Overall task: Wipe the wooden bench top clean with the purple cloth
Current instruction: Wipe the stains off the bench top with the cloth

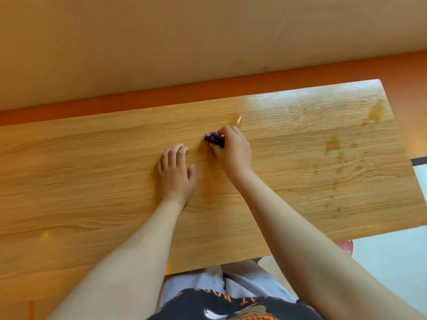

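The wooden bench top (92, 181) fills the middle of the view, its grain running left to right. My right hand (233, 151) grips a bunched purple cloth (213, 139) and presses it on the wood near the bench's middle; only a small dark and lilac part of the cloth shows past my fingers. My left hand (175, 172) rests flat on the bench just left of it, fingers slightly bent, holding nothing. Brownish smears (332, 144) mark the right part of the top, and a small glossy wet spot (239, 120) lies just beyond my right hand.
A beige wall (184, 42) with an orange skirting strip (161, 93) runs behind the bench. The bench's right end (397, 135) stops over a pale floor (392, 255). My torso and dark shirt sit at the near edge.
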`<state>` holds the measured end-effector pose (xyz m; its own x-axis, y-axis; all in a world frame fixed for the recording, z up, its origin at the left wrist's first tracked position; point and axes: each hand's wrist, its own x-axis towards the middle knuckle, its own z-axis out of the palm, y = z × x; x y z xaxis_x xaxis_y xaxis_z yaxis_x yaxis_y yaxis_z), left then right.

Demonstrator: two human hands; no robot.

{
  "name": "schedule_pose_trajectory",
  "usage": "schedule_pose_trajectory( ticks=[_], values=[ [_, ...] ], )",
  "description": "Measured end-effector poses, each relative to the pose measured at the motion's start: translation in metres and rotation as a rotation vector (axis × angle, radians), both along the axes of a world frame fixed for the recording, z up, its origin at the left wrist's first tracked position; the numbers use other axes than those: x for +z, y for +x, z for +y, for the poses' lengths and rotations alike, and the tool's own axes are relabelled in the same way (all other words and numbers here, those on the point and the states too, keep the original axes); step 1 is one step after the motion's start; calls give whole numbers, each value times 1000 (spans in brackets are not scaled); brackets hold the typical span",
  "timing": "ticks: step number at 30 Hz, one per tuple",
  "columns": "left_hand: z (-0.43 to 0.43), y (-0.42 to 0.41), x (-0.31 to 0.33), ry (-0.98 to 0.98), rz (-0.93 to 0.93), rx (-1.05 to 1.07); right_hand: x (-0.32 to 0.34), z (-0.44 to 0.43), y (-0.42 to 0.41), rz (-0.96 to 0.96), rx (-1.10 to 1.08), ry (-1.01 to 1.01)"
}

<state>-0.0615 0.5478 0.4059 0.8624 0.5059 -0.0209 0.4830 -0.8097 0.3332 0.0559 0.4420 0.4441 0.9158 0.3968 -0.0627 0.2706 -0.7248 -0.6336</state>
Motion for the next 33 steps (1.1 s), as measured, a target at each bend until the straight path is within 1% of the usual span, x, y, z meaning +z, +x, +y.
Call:
schedule_pose_trajectory(
  ticks=[2,4,7,11,13,15,18,24,27,30,33],
  values=[
    [-1,0,0,1,-6,5,-2,8,14,-25,-26,3],
    [-2,-2,-1,-3,-16,5,-4,-3,36,-42,-84,-16],
    [-3,0,0,-5,-37,8,-6,-46,75,-50,-243,-79],
    [-4,1,1,-18,-43,13,-7,-127,119,-67,-504,-125],
    [-4,0,1,-15,-35,12,-3,-152,127,-57,-582,-146],
    [-3,0,1,-15,-28,15,-1,-157,128,-58,-607,-169],
    [-2,-1,0,-21,-7,17,-2,-129,115,-70,-533,-126],
    [-2,0,3,-17,35,15,-13,-8,63,-29,-118,20],
    [-2,0,3,-13,32,10,-15,31,60,-48,11,58],
    [-3,0,3,-13,26,8,-16,25,81,-53,19,62],
    [-3,1,3,-16,17,12,-16,-8,114,-74,-100,65]
  ],
)
